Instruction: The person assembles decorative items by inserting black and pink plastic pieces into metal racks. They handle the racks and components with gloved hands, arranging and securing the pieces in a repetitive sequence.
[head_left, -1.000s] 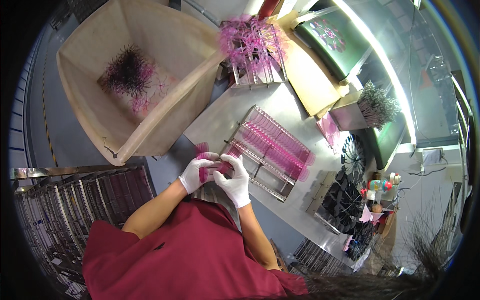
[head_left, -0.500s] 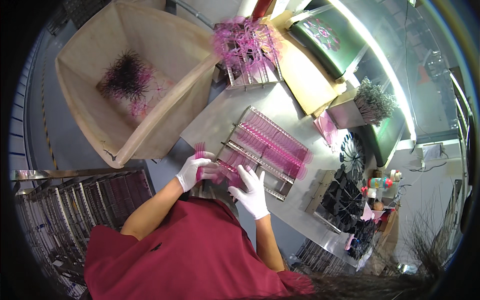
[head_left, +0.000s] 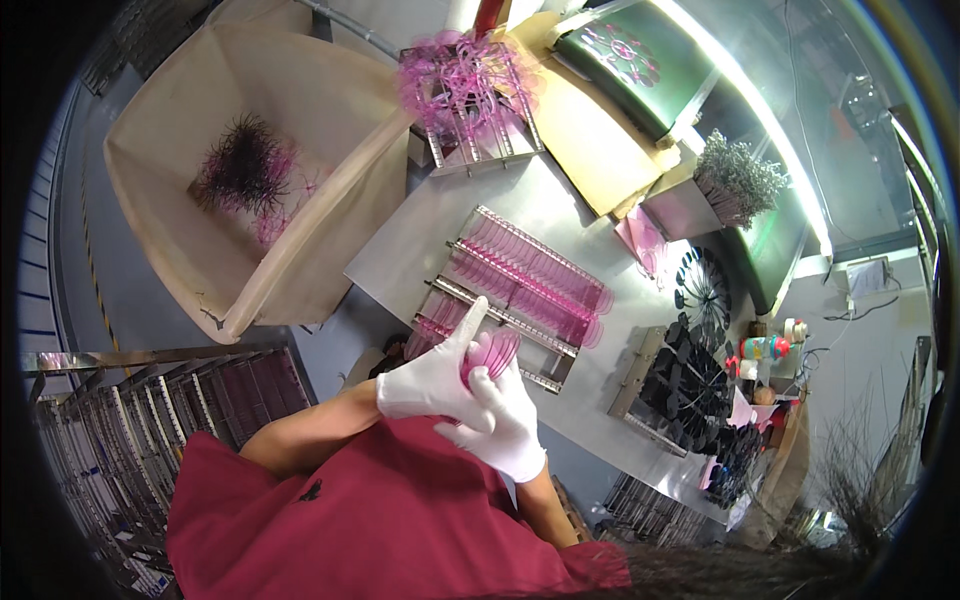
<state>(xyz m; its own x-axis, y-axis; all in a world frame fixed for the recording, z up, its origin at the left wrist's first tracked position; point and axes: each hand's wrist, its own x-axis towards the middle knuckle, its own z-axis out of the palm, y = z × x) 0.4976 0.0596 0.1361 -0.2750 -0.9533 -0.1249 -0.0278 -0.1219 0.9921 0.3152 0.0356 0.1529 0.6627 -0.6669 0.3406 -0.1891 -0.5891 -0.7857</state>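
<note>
Both my hands wear white gloves and meet in front of my chest. A small stack of thin, see-through pink lenses [head_left: 491,356] stands upright between them. My right hand [head_left: 508,425] is closed around the lower part of that stack. Against its left side lies my left hand [head_left: 437,383], index finger stretched upward and thumb apart; its other fingers are partly hidden. Just beyond the hands, a metal rack [head_left: 512,312] rests on the table, tilted in the view. Long rows of similar pink lenses [head_left: 530,280] fill its far part, and a shorter row shows at its near left.
A large beige bin [head_left: 370,180] with dark and pink pieces stands at left. Slotted racks [head_left: 170,440] are stacked lower left. On the metal table [head_left: 400,240] are another rack with tangled pink strips [head_left: 470,85], black discs [head_left: 690,385] and a box of grey stems [head_left: 685,215].
My hands were apart, the left holding up pink lenses and the right at the rack's near row. They have come together around one stack, nearer my body.
</note>
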